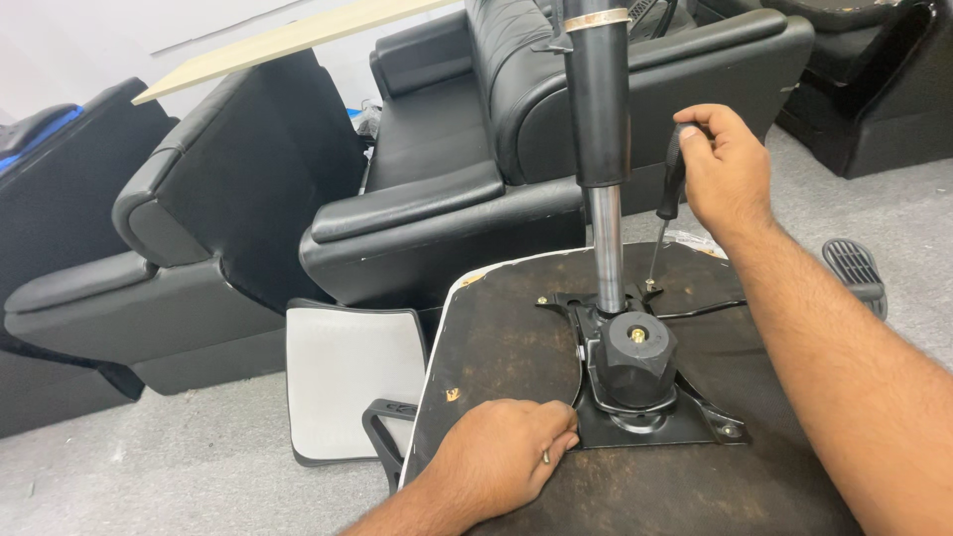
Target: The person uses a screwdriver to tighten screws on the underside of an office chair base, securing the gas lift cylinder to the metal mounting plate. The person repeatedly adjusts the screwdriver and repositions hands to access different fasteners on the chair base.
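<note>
Head view: the black mounting plate (635, 422) with its gas column (599, 119) sits on the upturned chair seat base (516, 337); judging by that, at least one screw is left to drive. My right hand (725, 169) grips a screwdriver (668, 199), tip at the far corner screw. My left hand (501, 457) pinches a small screw (546, 457), knuckles resting beside the plate
</note>
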